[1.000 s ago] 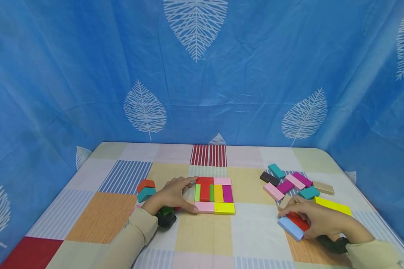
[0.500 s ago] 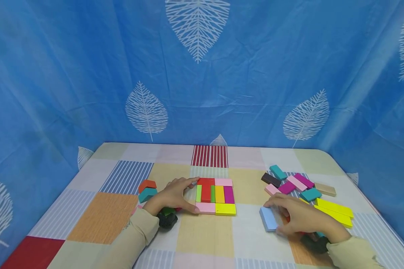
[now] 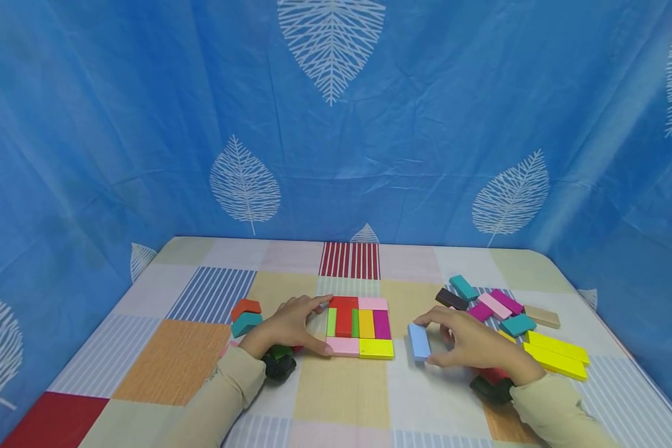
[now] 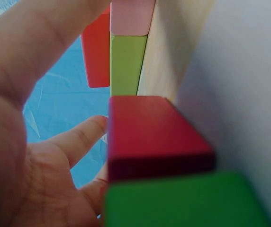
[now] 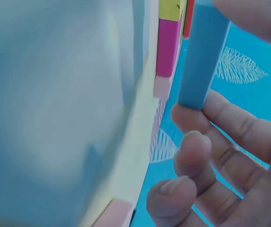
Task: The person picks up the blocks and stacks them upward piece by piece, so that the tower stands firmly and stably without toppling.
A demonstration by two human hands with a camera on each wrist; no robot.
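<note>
The light-blue rectangular block (image 3: 419, 342) is located just to the right of the flat, multicoloured panel of rectangular blocks (image 3: 365, 324). The right hand (image 3: 467, 341) grasps the block at its 2 ends, thumb at the near end. Fingers partly cover both ends; in the right wrist view, the upper end also runs out of frame. Contact between block and tabletop cannot be determined.

The left hand (image 3: 291, 322) is spread, thumb touching the panel's near-left corner, forefinger reaching the far-left corner. Clamping pressure cannot be determined. The thumb tip is cut off in the left wrist view, where a crimson block (image 4: 154, 127) and a green block (image 4: 183, 203) are blurred.

A narrow strip of patchwork-patterned tablecloth (image 3: 341, 398) separates block from panel; more cloth shows in front of both and toward the rear edge.

Outward right, the right wrist partly hides a red block (image 3: 493, 375); 2 long yellow blocks (image 3: 554, 361) lie near the table's right edge. Behind hangs a blue leaf-print curtain (image 3: 341, 174).
</note>
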